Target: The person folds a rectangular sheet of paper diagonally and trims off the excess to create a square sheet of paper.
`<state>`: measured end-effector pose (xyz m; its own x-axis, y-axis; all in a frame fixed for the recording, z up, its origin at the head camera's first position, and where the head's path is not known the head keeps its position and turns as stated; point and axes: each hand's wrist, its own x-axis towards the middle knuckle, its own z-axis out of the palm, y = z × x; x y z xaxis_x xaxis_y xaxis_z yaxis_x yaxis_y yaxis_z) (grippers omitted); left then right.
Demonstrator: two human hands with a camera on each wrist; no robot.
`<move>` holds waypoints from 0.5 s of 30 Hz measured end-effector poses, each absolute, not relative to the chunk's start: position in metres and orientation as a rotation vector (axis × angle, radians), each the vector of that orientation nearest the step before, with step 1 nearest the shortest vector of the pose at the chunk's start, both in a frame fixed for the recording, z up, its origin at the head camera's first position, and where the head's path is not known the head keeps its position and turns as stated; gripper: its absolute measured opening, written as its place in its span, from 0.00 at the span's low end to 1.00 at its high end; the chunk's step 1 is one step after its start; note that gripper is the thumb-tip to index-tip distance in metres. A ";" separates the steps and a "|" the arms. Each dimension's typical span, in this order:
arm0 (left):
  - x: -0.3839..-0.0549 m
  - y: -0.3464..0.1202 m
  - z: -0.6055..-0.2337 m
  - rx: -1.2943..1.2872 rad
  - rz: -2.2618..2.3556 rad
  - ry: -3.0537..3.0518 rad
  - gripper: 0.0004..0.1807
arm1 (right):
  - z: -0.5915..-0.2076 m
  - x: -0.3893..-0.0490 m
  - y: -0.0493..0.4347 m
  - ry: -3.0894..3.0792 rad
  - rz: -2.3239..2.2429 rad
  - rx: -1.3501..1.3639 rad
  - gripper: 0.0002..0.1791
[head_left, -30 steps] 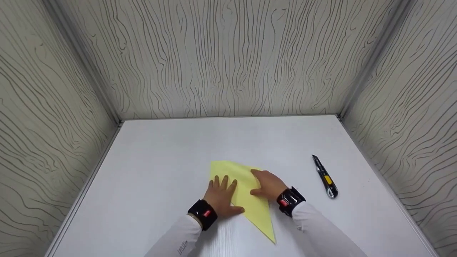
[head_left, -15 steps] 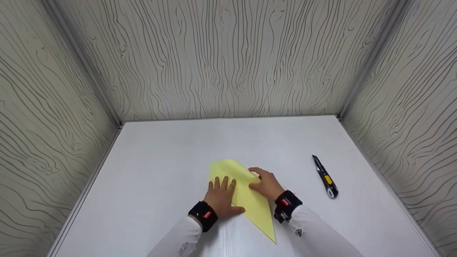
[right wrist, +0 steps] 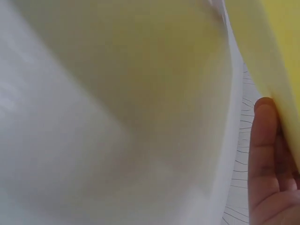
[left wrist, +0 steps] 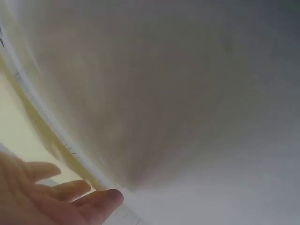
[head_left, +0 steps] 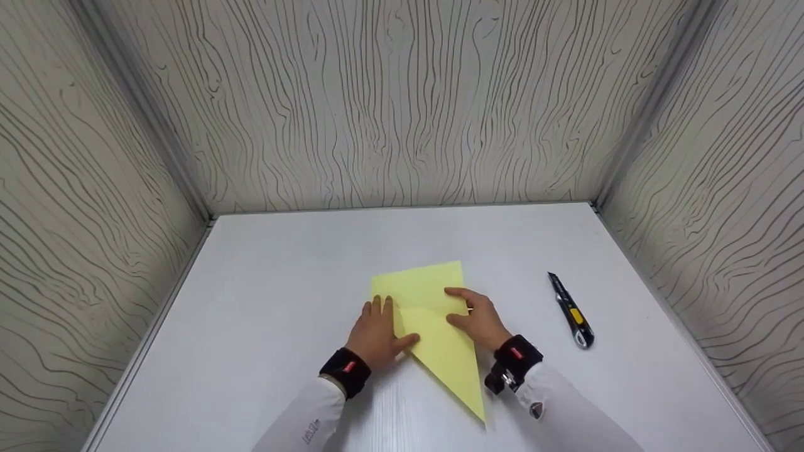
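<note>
A sheet of folded yellow paper (head_left: 433, 345) lies at the front middle of the white table, one long point towards the person. Its back part is opened out flat, with a crease across the middle. My left hand (head_left: 375, 336) rests along the paper's left edge, fingers extended and thumb over the slanted edge. In the left wrist view, the left hand's fingers (left wrist: 70, 190) look loosely straight beside the paper. My right hand (head_left: 480, 320) holds the paper's right edge between thumb and fingers. In the right wrist view, a fingertip of the right hand (right wrist: 265, 154) meets the yellow edge.
A black utility knife (head_left: 571, 312) with a yellow slider lies on the table (head_left: 282, 282) to the right, blade end towards the back. Wood-grain panels (head_left: 402, 107) stand around the back and both sides.
The paper's back flap, curled over half a second ago, now lies unfolded towards the back. My left hand has slid left to the edge; my right hand has moved slightly right, still at the paper.
</note>
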<state>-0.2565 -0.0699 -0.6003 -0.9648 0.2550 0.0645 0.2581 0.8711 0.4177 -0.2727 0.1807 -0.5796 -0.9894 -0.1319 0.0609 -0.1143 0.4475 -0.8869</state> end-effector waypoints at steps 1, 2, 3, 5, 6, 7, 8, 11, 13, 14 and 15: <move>-0.258 -0.072 -0.600 -0.372 -0.748 -3.018 0.58 | -0.579 -0.272 0.182 2.653 -1.637 -0.226 0.30; -0.260 -0.075 -0.599 -0.327 -0.831 -3.004 0.58 | -0.578 -0.271 0.183 2.644 -1.647 -0.224 0.29; -0.262 -0.078 -0.598 -0.286 -0.914 -2.982 0.58 | -0.576 -0.271 0.184 2.633 -1.660 -0.218 0.30; -0.264 -0.085 -0.595 -0.193 -1.111 -2.932 0.58 | -0.573 -0.268 0.185 2.602 -1.693 -0.212 0.30; -0.266 -0.087 -0.592 -0.140 -1.222 -2.906 0.59 | -0.571 -0.267 0.186 2.583 -1.707 -0.210 0.31; -0.267 -0.090 -0.589 -0.091 -1.342 -2.879 0.60 | -0.569 -0.266 0.187 2.570 -1.721 -0.213 0.31; -0.268 -0.093 -0.587 -0.049 -1.473 -2.842 0.60 | -0.568 -0.266 0.189 2.544 -1.738 -0.221 0.31; -0.272 -0.097 -0.579 0.090 -1.933 -2.665 0.59 | -0.562 -0.264 0.194 2.481 -1.785 -0.256 0.33; -0.275 -0.098 -0.576 0.148 -2.224 -2.490 0.53 | -0.559 -0.265 0.197 2.446 -1.809 -0.257 0.33; -0.276 -0.098 -0.575 0.160 -2.339 -2.404 0.49 | -0.558 -0.266 0.199 2.429 -1.821 -0.258 0.34; -0.276 -0.099 -0.575 0.164 -2.430 -2.327 0.43 | -0.557 -0.266 0.200 2.421 -1.830 -0.259 0.34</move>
